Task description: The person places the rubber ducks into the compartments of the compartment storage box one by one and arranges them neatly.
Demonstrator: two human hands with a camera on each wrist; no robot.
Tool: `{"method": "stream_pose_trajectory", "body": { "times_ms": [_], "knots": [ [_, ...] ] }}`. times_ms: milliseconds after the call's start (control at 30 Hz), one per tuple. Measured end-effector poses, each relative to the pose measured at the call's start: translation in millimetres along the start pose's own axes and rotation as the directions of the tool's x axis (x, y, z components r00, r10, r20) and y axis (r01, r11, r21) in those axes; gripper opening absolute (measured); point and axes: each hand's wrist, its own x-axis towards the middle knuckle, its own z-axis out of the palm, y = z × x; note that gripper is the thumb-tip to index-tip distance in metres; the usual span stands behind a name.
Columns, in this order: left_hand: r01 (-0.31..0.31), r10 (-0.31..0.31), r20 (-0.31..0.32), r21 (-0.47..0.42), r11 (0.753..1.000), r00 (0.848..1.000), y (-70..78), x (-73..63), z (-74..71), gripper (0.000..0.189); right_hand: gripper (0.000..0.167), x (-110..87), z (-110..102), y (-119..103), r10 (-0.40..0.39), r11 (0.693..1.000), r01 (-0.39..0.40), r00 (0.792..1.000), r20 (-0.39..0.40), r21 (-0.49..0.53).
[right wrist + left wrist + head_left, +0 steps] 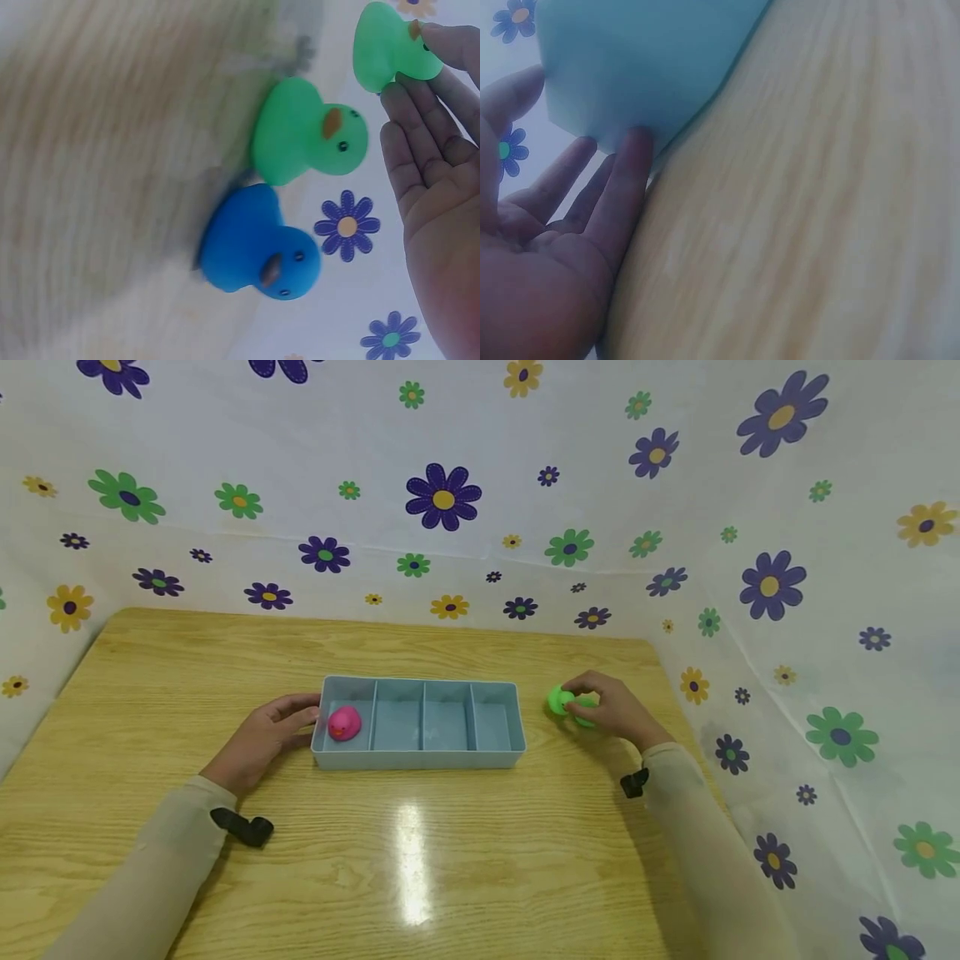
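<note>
A light blue tray [420, 760] with compartments in a row lies on the table. In its leftmost compartment sits a pink toy duck [344, 724]. My left hand [262, 739] touches the tray's left end with fairly straight fingertips, seen against the end wall [645, 67] in the left wrist view. To the right of the tray, my right hand [617, 710] pinches a green toy duck [379, 49] by its head between thumb and fingers. Beside it are a second green duck [289, 135] and a blue duck [247, 240]; in the head view my hand hides the blue one.
The wooden table [480, 860] reaches back to a white cloth [480, 435] printed with flowers. The same cloth hangs close along the right side, near my right arm. Each sleeve has a black strap [243, 827] at the wrist.
</note>
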Motion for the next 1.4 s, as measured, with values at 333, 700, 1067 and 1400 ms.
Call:
{"method": "stream_pose_trajectory", "body": {
  "times_ms": [333, 700, 1067, 1400],
  "knots": [
    [0.006, -0.006, 0.011, -0.003, 1.000, 1.000, 1.7, -1.7, -1.5, 0.072, 0.030, 6.6, -2.1, -17.8, -0.066, 0.997, 0.065, 0.998, -0.018, -0.031],
    [0.006, -0.006, 0.009, -0.009, 1.000, 1.000, 5.1, -4.3, 0.4, 0.070, 0.028, 17.3, 1.4, -56.3, -0.105, 0.994, 0.104, 0.990, -0.090, -0.013],
    [0.024, -0.024, 0.005, -0.019, 1.000, 1.000, 4.0, -3.3, 1.8, 0.072, 0.024, 29.8, 7.7, -96.9, -0.183, 0.982, 0.187, 0.976, -0.116, 0.026],
    [0.035, -0.035, -0.005, -0.020, 0.999, 0.999, 1.4, -1.6, 0.5, 0.077, 0.026, 43.9, 27.2, -135.5, -0.251, 0.964, 0.259, 0.960, -0.126, 0.055]
  ]
}}
